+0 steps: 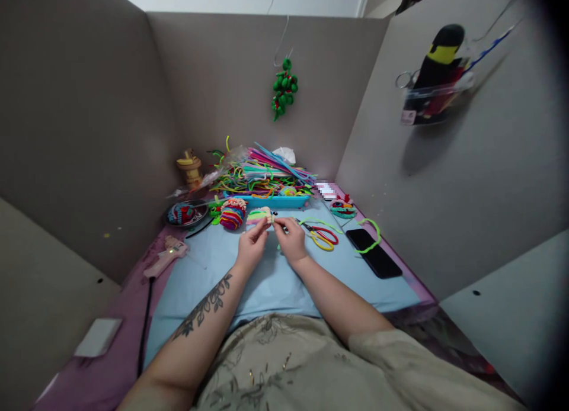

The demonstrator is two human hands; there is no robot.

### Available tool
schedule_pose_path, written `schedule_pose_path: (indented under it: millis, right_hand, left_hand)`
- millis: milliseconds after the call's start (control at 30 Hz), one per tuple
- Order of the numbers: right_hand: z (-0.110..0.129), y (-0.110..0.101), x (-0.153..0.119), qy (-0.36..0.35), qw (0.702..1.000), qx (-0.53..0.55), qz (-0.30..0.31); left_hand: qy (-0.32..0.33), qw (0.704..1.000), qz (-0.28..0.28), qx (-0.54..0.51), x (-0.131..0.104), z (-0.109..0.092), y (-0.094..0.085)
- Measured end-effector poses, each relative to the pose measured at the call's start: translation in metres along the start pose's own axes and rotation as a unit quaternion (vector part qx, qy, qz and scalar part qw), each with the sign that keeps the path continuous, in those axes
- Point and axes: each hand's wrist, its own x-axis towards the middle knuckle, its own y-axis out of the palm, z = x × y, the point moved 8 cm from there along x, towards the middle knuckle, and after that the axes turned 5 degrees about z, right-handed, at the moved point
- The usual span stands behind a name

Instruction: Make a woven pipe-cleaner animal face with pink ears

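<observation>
Blue cloth (pixel 208 275) below, and here's my left hand (pixel 251 246) near my right hand (pixel 291 241), fingertips (pixel 264 222) pinched nearly closed on a pastel-striped fuzzy piece (pixel 258 215). Scissors (pixel 328 233) lie just beside.

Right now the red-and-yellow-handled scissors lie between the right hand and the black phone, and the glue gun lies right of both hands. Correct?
Wrong side for the glue gun: the head view shows it left of the left hand. The scissors do lie between the right hand and the black phone.
</observation>
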Motion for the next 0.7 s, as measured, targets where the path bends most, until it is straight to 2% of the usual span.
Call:
schedule_pose_path:
  millis: [200, 333, 433, 700]
  right_hand:
    - [0.0, 0.001, 0.0, 0.014, 1.0, 0.002, 0.001]
    - [-0.007, 0.003, -0.001, 0.047, 0.999, 0.025, -0.003]
    - [-0.013, 0.004, -0.002, 0.074, 0.996, 0.053, -0.005]
    - [-0.018, 0.004, -0.001, 0.088, 0.993, 0.07, -0.019]
  left_hand:
    - [0.018, 1.0, 0.008, 0.018, 0.0, 0.001, 0.0]
    - [0.026, 0.999, 0.008, 0.038, -0.001, 0.002, 0.001]
    - [0.024, 0.999, 0.013, 0.031, -0.002, -0.001, 0.003]
    - [0.007, 1.0, 0.013, 0.005, -0.002, -0.004, 0.006]
